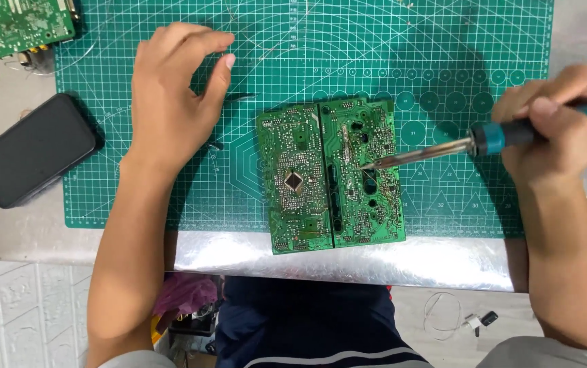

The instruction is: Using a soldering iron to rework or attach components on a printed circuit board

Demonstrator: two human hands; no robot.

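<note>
Two green circuit boards (331, 174) lie side by side, solder side up, on a green cutting mat (307, 54). My right hand (552, 123) grips a soldering iron (504, 133) with a blue handle; its metal tip touches the right board near its middle. My left hand (171, 95) hovers over the mat left of the boards, fingers apart and curled, holding nothing. Dark tweezers (235, 97) lie on the mat, partly hidden under that hand.
A black rectangular case (35, 150) lies at the mat's left edge. Another green circuit board (24, 24) sits at the top left corner. A shiny metal strip (348, 262) lines the table's front edge. A thin wire with a small connector (470, 320) lies on the floor below.
</note>
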